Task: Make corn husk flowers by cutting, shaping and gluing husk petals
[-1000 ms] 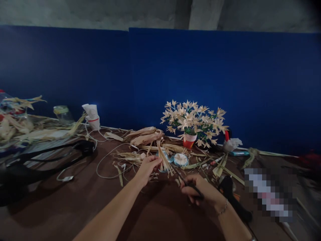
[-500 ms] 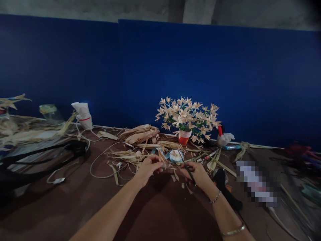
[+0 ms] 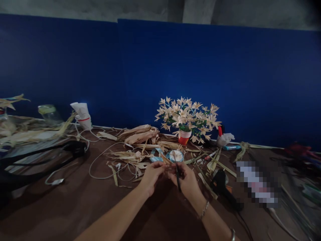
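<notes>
My left hand (image 3: 153,177) is closed in a pinch on a small pale strip of corn husk (image 3: 165,159), whose tip sticks up above the fingers. Close against it, my right hand (image 3: 186,180) grips dark scissors (image 3: 178,175), blades pointing away from me; the fingertips of both hands meet around the husk, and part of it is hidden there. Just beyond the fingers lie a roll of light blue ribbon (image 3: 176,156) and a loose ribbon loop (image 3: 155,154).
Behind stands a red and white cup (image 3: 185,137) of husk flowers (image 3: 185,115). Dried husks (image 3: 140,134) and a white cable (image 3: 96,157) lie to its left. A black glue gun (image 3: 223,187) rests at right, near a blurred-out object (image 3: 258,184). A black frame (image 3: 72,147) is at left.
My right hand has moved left with the scissors, up to my left hand. The scissors have turned more upright in view. The left hand has shifted slightly rightward, still pinching the husk.
</notes>
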`<state>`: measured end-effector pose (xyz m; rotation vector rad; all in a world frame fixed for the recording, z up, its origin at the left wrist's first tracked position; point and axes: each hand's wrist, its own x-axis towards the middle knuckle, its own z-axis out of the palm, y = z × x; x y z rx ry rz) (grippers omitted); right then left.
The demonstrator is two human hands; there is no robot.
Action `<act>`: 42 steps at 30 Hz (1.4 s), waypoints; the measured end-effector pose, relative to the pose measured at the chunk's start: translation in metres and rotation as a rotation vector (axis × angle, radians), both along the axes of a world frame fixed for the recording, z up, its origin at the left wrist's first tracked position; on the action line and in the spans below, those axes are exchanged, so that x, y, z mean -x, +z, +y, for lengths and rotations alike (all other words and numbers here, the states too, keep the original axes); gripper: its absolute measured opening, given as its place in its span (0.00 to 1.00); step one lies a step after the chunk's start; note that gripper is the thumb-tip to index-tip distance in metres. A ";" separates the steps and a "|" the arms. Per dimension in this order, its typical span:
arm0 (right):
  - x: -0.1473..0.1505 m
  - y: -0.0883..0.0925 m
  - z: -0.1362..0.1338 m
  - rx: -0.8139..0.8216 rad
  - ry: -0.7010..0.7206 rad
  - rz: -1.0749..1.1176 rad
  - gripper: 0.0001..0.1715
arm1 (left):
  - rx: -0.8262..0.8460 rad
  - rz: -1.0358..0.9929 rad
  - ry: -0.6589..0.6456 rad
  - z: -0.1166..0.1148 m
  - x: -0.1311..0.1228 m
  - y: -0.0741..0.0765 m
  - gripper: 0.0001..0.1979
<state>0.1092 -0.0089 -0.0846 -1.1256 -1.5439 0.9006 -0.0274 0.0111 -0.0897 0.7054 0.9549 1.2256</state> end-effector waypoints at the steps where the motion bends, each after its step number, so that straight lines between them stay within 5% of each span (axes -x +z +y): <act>1: 0.004 0.000 -0.003 -0.019 -0.009 -0.016 0.14 | -0.004 -0.003 0.024 -0.002 -0.003 0.000 0.11; 12: -0.003 -0.007 0.003 -0.097 -0.158 -0.191 0.13 | -0.041 0.109 0.095 -0.001 0.000 0.006 0.11; 20: -0.025 -0.012 0.016 -0.015 -0.004 -0.259 0.13 | -0.143 -0.013 0.374 0.026 0.043 0.015 0.12; 28: -0.045 0.005 0.020 0.046 -0.114 -0.544 0.16 | -0.102 -0.143 0.312 0.029 0.051 0.018 0.12; 34: -0.032 -0.012 0.016 0.042 -0.113 -0.761 0.20 | -0.104 -0.147 0.267 0.028 0.050 0.017 0.12; 42: -0.032 -0.011 0.017 -0.046 -0.118 -0.595 0.16 | -0.104 -0.126 0.275 0.029 0.050 0.015 0.13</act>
